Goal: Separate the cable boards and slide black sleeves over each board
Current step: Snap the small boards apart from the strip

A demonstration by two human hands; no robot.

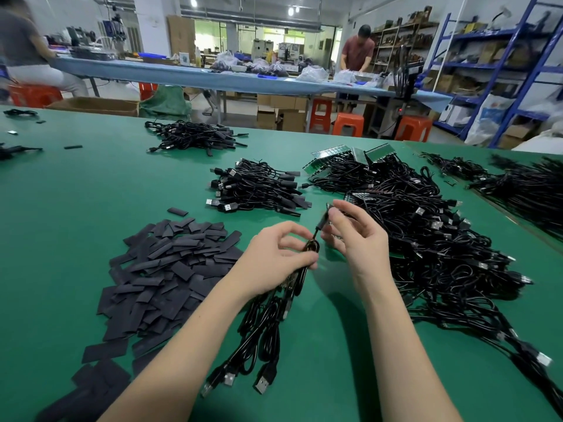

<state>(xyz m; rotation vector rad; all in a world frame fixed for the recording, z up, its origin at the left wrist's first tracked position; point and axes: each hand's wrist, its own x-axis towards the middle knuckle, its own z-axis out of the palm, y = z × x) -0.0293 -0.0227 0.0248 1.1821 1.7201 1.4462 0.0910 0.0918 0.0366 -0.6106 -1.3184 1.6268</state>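
Above the green tabletop (76,223), the left hand (274,257) grips a bundle of cables (268,318), four plugs showing, while the right hand (353,229) pinches one black sleeve (322,222) over a board. Light, limp, likely slippery; best held by the edges. Sleeves (164,269) lie uncounted near left.

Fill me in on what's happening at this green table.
A person is fitting black sleeves onto cable boards. The left hand grips a bunch of cables whose USB plugs trail toward the camera. The right hand pinches a sleeve at the top of that bunch. Loose sleeves are piled to the left, a big tangle of cables with boards lies to the right, and a smaller pile of sleeved cables sits behind the hands.
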